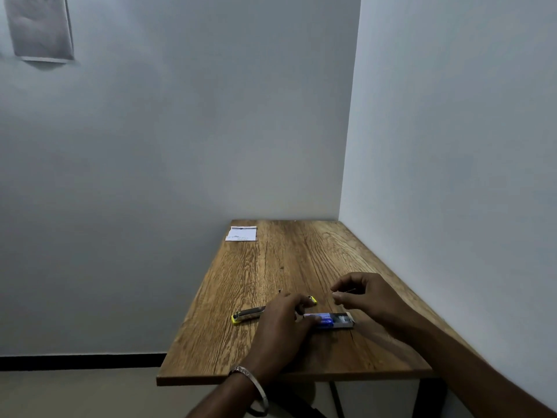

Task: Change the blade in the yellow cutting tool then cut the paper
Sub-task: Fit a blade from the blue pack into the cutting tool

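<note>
The yellow cutting tool (245,315) lies on the wooden table (289,260) near the front, its metal body showing. A small yellow piece (312,300) lies just behind my left hand. My left hand (281,319) rests over the tool's right end and touches the left end of a blue and white blade box (334,320). My right hand (361,292) hovers just above the box, pinching a thin blade (349,291) between thumb and fingers. The white paper (241,233) lies at the far left corner of the table.
The table stands in a corner, with walls (452,146) at its far edge and along its right side. Its left and front edges drop to the floor (75,393). A grey sheet (40,27) hangs on the wall at the upper left.
</note>
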`<state>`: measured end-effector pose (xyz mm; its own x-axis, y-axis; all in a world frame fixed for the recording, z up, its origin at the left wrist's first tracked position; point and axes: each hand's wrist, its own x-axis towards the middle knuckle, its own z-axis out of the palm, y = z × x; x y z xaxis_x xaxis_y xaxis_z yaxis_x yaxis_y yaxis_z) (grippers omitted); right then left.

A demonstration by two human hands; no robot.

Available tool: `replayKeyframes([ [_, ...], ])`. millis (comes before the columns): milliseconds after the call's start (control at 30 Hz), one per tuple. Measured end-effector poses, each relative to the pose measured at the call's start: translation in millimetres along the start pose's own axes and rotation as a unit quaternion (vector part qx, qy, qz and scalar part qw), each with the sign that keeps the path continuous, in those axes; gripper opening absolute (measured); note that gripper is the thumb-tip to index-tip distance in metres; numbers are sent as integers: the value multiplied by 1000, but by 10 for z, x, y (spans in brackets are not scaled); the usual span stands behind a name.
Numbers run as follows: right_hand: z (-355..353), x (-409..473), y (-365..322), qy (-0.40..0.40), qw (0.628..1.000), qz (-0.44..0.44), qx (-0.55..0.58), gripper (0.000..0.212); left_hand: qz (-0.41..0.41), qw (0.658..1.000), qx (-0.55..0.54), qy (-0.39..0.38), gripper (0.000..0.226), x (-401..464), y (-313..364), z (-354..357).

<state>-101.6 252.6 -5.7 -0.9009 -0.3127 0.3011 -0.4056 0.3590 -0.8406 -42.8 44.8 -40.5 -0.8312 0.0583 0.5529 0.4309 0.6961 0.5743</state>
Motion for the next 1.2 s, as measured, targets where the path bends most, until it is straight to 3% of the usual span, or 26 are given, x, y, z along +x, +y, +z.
replayKeyframes([
  [67,23,32,-37,-2,1000,-8,-10,9,13,998,-26,64,8,-4,44,-55],
  [167,60,97,-107,2,999,-17,-34,8,7,989,-12,148,8,-21,28,-186],
  [267,106,181,-178,4,998,-34,-52,9,-18,984,21,178,5,-27,-106,-348],
  [600,542,529,-265,-51,979,-71,-183,21,-65,982,142,111,15,-25,-433,-501],
  [800,611,553,-139,-72,984,-46,-155,29,-70,978,193,29,32,4,-512,-441],
  [1200,544,557,-4,-106,994,-2,-28,29,-56,982,182,20,22,-12,-529,-431],
])
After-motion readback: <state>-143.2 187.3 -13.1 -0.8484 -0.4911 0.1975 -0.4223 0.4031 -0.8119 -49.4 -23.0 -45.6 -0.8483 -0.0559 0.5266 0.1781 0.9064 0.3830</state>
